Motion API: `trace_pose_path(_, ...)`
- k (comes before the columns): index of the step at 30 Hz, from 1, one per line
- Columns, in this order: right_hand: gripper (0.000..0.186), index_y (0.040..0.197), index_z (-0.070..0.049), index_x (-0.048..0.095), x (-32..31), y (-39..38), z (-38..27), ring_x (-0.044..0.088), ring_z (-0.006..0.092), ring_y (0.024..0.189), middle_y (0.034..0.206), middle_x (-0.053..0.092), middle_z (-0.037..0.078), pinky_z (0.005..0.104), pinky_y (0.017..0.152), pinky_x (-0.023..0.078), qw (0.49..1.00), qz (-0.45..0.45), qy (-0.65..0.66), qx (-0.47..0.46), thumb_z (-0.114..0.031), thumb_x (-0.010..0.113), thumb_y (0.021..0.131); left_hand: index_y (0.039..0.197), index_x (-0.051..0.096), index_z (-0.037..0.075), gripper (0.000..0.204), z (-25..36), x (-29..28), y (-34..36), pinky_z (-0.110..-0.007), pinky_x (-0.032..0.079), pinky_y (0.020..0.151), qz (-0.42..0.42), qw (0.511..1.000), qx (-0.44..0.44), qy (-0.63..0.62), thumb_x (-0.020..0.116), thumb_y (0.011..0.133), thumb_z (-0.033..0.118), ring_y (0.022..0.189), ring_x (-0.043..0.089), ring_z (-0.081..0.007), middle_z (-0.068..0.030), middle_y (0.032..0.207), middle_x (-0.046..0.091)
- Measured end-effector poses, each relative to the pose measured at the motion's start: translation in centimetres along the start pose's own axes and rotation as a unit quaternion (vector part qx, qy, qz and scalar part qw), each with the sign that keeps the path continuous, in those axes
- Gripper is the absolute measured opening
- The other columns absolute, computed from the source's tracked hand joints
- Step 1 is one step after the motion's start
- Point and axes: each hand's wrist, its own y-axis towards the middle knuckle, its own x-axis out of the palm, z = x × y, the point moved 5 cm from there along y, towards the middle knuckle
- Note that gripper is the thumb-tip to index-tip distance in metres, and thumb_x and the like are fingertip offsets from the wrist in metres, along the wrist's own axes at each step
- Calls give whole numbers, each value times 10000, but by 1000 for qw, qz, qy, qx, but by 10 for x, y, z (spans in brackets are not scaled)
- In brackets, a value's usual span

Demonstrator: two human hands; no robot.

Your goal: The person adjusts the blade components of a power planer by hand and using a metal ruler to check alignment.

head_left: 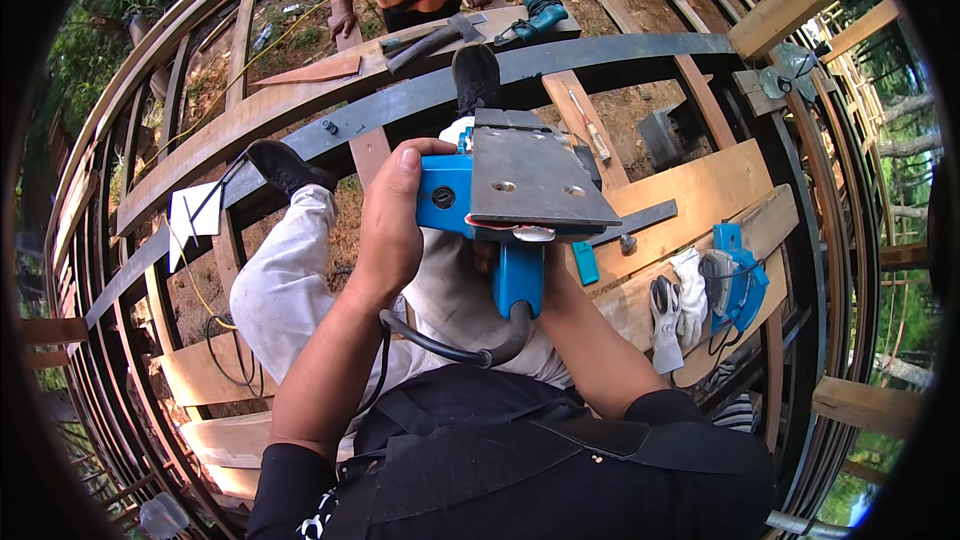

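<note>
A blue corded electric hand planer (540, 175) is held up over my lap, tipped so its flat grey metal sole faces me. Two screw holes show in the sole. My left hand (397, 210) wraps round the blue body at its left side, thumb on top. Behind the handle, my right hand (556, 278) supports the tool from below; most of its fingers are hidden by the planer. A thick black cord (510, 345) leaves the bottom of the handle and curves left across my lap.
Gloves (690, 295), another blue power tool (738, 280) and a small teal box (585, 262) lie on boards at right. Across the metal beam (350, 125), a person's hand (342, 24) rests near a teal drill (540, 15) and a hammer-like tool (437, 40). Open joists surround me.
</note>
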Motion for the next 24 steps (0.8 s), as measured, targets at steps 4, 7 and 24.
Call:
trace_pose_path(4, 763, 1178, -13, 567, 2, -1, 1, 629, 232, 734, 924, 642, 135, 331, 644, 517, 999, -26, -17, -15, -703, 492, 859, 1099, 614, -17, 527, 1, 0, 0, -285, 436, 852, 4, 1000, -10, -8, 311, 1041, 411, 906, 555, -144, -98, 993, 630)
trace_pose_path(7, 766, 1204, -21, 551, 0, 2, -2, 621, 234, 774, 964, 634, 134, 339, 676, 510, 997, -48, -40, -35, -704, 477, 866, 1100, 618, -12, 532, -3, -1, 0, -281, 439, 857, 2, 1000, -15, -11, 315, 1036, 421, 911, 568, -143, -99, 999, 634)
trace_pose_path(24, 808, 1399, -109, 429, 41, 2, -13, 535, 245, 1134, 1284, 540, 109, 406, 962, 445, 998, -32, 46, -41, -733, 401, 887, 1178, 551, -68, 552, -7, -5, 0, -340, 415, 1014, -8, 994, -32, -100, 371, 1023, 430, 1116, 582, -231, -180, 1168, 614)
